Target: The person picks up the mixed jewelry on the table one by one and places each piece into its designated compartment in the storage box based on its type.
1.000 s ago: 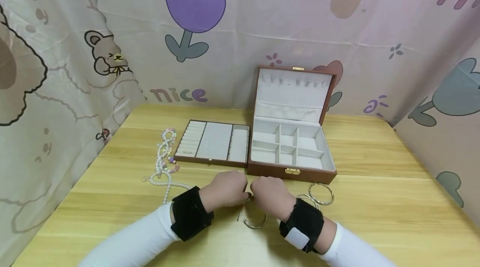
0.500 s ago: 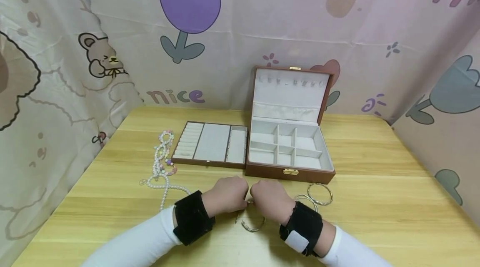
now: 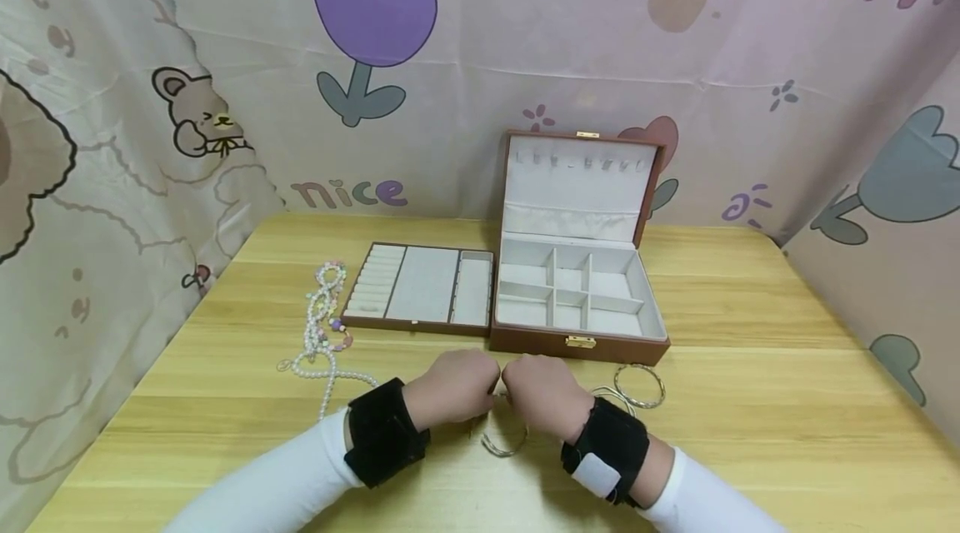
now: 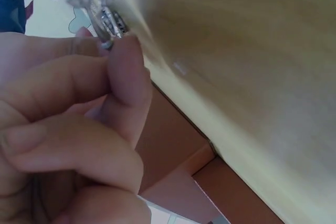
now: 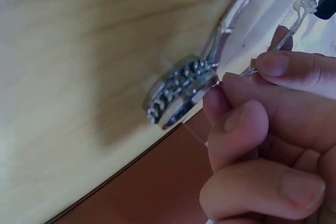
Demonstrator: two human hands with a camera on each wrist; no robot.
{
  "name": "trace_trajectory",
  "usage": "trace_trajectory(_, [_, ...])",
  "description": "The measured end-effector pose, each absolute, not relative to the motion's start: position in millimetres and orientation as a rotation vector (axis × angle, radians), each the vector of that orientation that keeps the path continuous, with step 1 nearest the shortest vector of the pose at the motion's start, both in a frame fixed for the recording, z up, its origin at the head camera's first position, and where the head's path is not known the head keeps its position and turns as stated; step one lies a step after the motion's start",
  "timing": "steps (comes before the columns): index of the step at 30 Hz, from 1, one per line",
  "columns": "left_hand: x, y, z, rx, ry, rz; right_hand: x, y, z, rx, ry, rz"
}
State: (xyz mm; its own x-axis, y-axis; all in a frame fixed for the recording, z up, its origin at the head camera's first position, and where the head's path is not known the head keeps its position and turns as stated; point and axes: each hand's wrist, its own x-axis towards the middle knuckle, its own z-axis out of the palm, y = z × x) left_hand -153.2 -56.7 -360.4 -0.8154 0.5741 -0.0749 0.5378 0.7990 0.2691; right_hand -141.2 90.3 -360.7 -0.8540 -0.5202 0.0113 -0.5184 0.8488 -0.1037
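Silver bracelet (image 3: pixel 497 453), head view: between left hand (image 3: pixel 453 387) and right hand (image 3: pixel 546 396), partly hidden, with loop just below on wearer's side; both with curled fingers, nearly touching. Bangles (image 3: pixel 663 391) right of right hand, pearl necklace (image 3: pixel 330 374) left of left hand, open box (image 3: pixel 540 341) beyond. Left wrist view: pinched by left hand, blurred past fingertips. Right wrist view: pinched by right hand, chain-link part (image 5: pixel 178 90) just beyond.

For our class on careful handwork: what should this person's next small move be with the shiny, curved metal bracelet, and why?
Perhaps tilt the bracelet slightly: the left hand and right hand pinch it close together, hiding whether it is fastened there.
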Motion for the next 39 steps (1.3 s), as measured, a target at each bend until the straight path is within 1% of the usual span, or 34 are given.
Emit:
trace_trajectory(10, [-161, -66, -347, 0.877, 2.827, 0.546, -149, 96, -356, -0.73, 2.985, -0.26])
trace_trajectory(18, [-169, -66, -336, 0.733, 2.807, 0.732, -155, 101, -342, -0.656, 2.949, -0.408])
trace_trajectory(24, [-186, -66, -328, 0.608, 2.842, 0.828, -165, 107, -325, -0.637, 2.993, -0.378])
trace_trajectory(29, [-208, -63, -336, 0.489, 2.892, 0.786, -173, 112, -314, -0.618, 2.98, -0.361])
trace_trajectory(32, [-218, -64, -343, 0.459, 2.876, 0.759, -178, 116, -307, -0.627, 2.985, -0.349])
trace_trajectory(39, [-229, -62, -354, 0.445, 2.747, 0.847, -199, 125, -288, -0.619, 2.997, -0.29])
